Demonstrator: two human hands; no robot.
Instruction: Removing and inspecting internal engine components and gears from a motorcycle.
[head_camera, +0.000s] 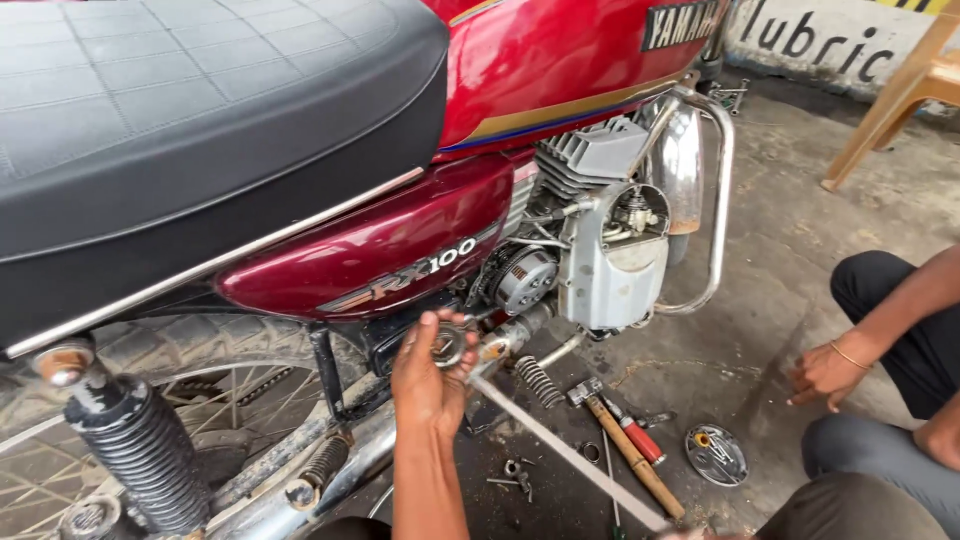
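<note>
My left hand (428, 375) reaches up from the bottom of the view and is closed on a small round metal ring (450, 345), held against the lower engine area of a red motorcycle (400, 245). A long flat metal bar (560, 450) slants from just below that hand down to the bottom edge. There only a sliver of my right hand (680, 534) shows, and its grip is hidden. The grey engine (610, 250) has its side cover off, with a gear and the inner parts exposed.
A wooden-handled hammer (635, 460), a red-handled screwdriver (640, 440), loose bolts (515, 475) and a round metal cover (716, 455) holding small parts lie on the concrete floor. Another person crouches at right, hand (825, 375) near the floor. A tan chair (900, 90) stands behind.
</note>
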